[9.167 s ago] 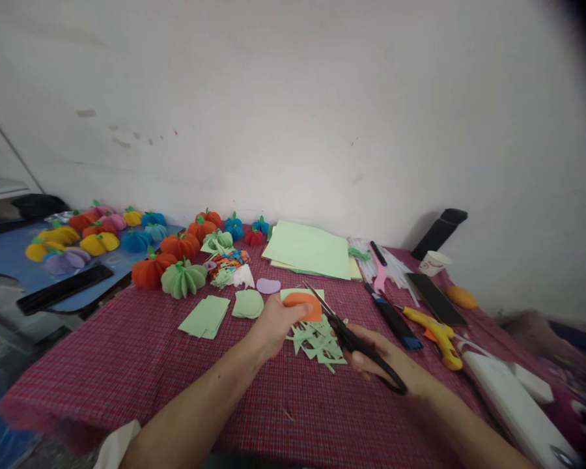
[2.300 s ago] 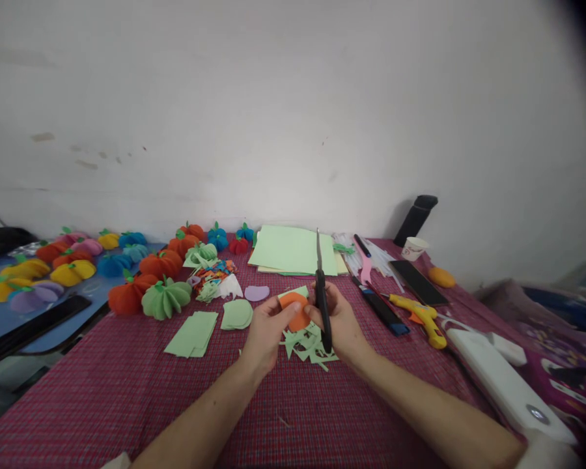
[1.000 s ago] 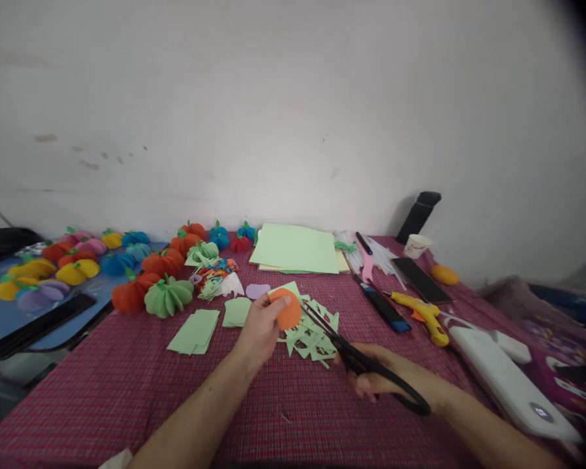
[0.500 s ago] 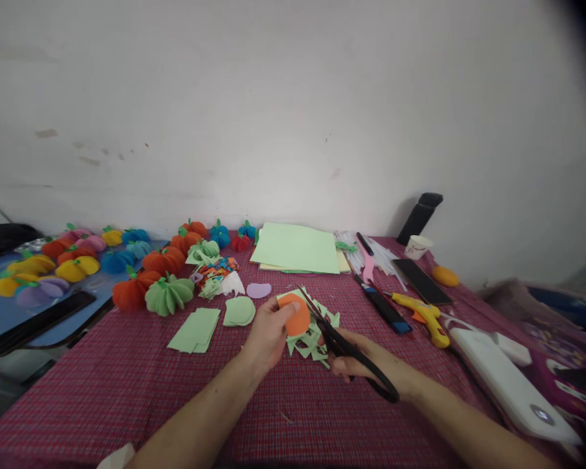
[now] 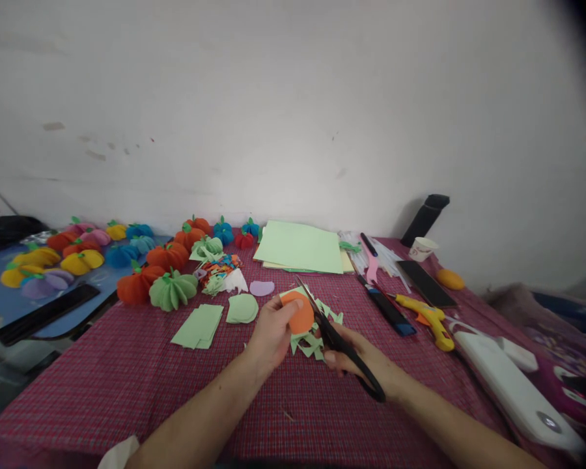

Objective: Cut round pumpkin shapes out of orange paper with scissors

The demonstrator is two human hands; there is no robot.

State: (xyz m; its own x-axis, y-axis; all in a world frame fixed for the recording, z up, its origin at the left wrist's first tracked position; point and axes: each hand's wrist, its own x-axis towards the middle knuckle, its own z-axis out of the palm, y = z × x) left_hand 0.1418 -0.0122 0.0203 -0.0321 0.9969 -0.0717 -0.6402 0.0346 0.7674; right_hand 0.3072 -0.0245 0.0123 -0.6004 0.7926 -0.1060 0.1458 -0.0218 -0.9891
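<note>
My left hand (image 5: 272, 332) pinches a rounded orange paper piece (image 5: 301, 314) between thumb and fingers, with light green paper just behind its upper edge. In my right hand (image 5: 354, 358) is a pair of black-handled scissors (image 5: 333, 333), fingers wrapped round the handles. The blades point up and left along the right edge of the orange piece. Whether they touch the paper is hard to tell. Beneath both hands lie green paper scraps (image 5: 310, 345). Left of them are a stack of rounded green pieces (image 5: 242, 309), green rectangles (image 5: 198, 326) and a lilac piece (image 5: 262, 288).
Paper pumpkins in several colours, including a green one (image 5: 172, 290), stand at the left. Green sheets (image 5: 300, 246) lie at the back. On the right are a yellow glue gun (image 5: 432, 319), a cutter (image 5: 390, 311), a phone (image 5: 427, 284), a paper cup (image 5: 422, 248) and a white power bank (image 5: 512, 387).
The view has shifted slightly, so table items sit a little further right. The scissors' handle loop has swung left and the blades lie nearer the orange piece. Both hands keep their holds.
</note>
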